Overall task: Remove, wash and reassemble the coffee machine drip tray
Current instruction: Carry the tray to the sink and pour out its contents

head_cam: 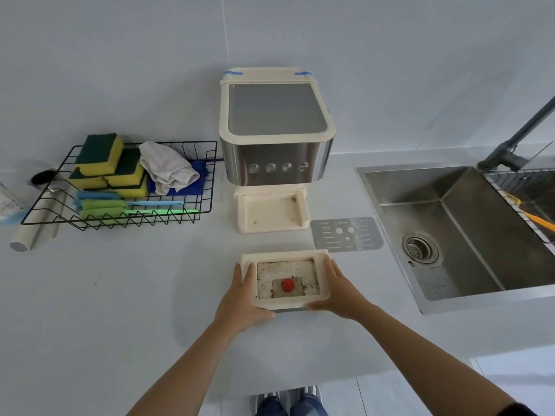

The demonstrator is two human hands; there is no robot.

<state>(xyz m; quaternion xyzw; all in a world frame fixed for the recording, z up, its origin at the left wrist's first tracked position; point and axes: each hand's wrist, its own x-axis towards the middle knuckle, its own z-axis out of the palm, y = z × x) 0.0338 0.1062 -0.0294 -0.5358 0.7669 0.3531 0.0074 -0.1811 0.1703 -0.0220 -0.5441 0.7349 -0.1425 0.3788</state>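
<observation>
The cream drip tray (283,255) sits on the counter in front of the coffee machine (276,130), out of its slot. Its inside is stained with dark specks and has a red float (288,285) in the middle. My left hand (240,301) grips the tray's left side and my right hand (339,291) grips its right side. The metal grate (347,234) lies flat on the counter to the right of the machine. The machine's cream base (271,213) stands bare.
A black wire basket (120,187) at the left holds yellow-green sponges, a grey cloth, a blue cloth and brushes. A steel sink (459,232) with a drain and a grey faucet (516,142) is at the right. A roll lies by the basket.
</observation>
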